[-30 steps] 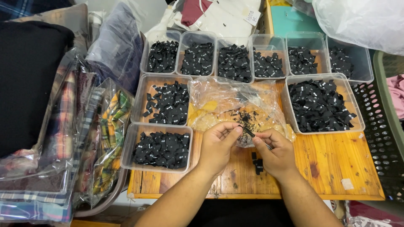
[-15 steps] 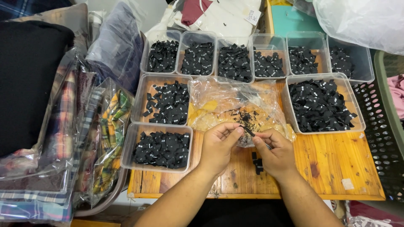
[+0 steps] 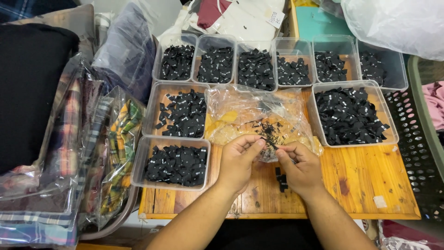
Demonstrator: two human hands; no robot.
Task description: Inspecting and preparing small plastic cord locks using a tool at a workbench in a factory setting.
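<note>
A small black fabric label (image 3: 272,144) is pinched between the fingertips of both hands, just above the front-middle part of the wooden tabletop (image 3: 360,185). The left hand (image 3: 237,162) grasps it from the left with thumb and forefinger closed on it, the other fingers curled in; the right hand (image 3: 300,167) meets it from the right, its thumb and forefinger likewise closed on the label's end. The hands hover over the near edge of a crumpled clear plastic bag (image 3: 245,111), which lies in the middle of the tabletop and holds a loose heap of tiny black labels (image 3: 268,128). A few more black labels (image 3: 280,179) lie bare on the wood just beside the right hand, partly hidden by it. Left of the left hand, at the front left corner of the tabletop, stands a clear plastic tub (image 3: 170,163) filled with black labels; behind it, touching, is a second tub of the same kind (image 3: 178,113). To the right of the bag sits a larger clear tub (image 3: 351,115), also full of black labels. Along the back edge runs a row of six clear tubs (image 3: 282,62), each holding black labels. Off the left edge of the tabletop lie bagged plaid garments (image 3: 115,153) in clear wrappers, with a dark folded cloth (image 3: 27,83) further left. Off the right edge stands a black perforated basket (image 3: 418,148).
</note>
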